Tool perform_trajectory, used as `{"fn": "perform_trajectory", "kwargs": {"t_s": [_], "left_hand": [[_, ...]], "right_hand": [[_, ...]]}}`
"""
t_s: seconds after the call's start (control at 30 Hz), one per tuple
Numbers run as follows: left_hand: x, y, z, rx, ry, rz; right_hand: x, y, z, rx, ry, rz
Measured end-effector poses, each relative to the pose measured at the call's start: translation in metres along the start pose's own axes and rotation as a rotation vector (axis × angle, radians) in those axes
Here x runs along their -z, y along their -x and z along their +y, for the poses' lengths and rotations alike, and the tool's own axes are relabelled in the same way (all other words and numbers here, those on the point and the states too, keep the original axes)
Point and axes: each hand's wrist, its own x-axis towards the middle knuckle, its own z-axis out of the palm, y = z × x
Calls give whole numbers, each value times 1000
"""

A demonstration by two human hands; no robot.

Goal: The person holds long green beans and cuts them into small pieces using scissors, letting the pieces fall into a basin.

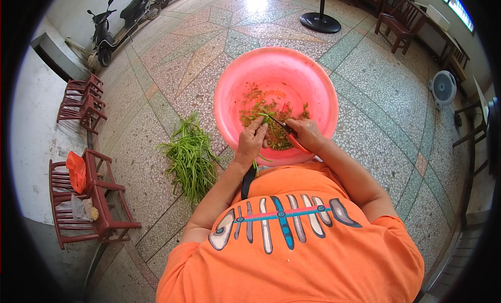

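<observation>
My left hand grips a few green vegetable stems, their cut ends sticking out past the fingertips over a large pink plastic basin. In my right hand is a pair of scissors with dark blades, which point left and meet the stems just beyond my left thumb. Chopped green pieces lie across the bottom of the basin. To the left of the basin, a heap of long green stems rests on the floor.
The floor is patterned terrazzo. Red wooden chairs line the left wall, one bearing an orange plastic bag. A scooter stands at the back left, a round black stand base at the back, a fan at the right.
</observation>
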Motion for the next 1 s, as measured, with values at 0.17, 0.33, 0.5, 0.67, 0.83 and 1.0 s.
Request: {"fn": "perform_trajectory", "kwargs": {"t_s": [0.17, 0.33, 0.5, 0.67, 0.83, 1.0], "left_hand": [[0, 1, 3, -50, -12, -13], [0, 1, 3, -40, 77, -17], [1, 2, 5, -30, 68, -28], [1, 0, 0, -71, 82, -36], [2, 0, 3, -38, 8, -45], [1, -1, 3, -54, -26, -67]], "right_hand": [[-2, 0, 3, 15, 30, 71], [-1, -2, 2, 73, 17, 87], [-1, -3, 1, 79, 26, 18], [-3, -4, 2, 127, -13, 34], [-2, -3, 1, 122, -21, 7], [-7, -1, 7, 34, -56, 74]]}}
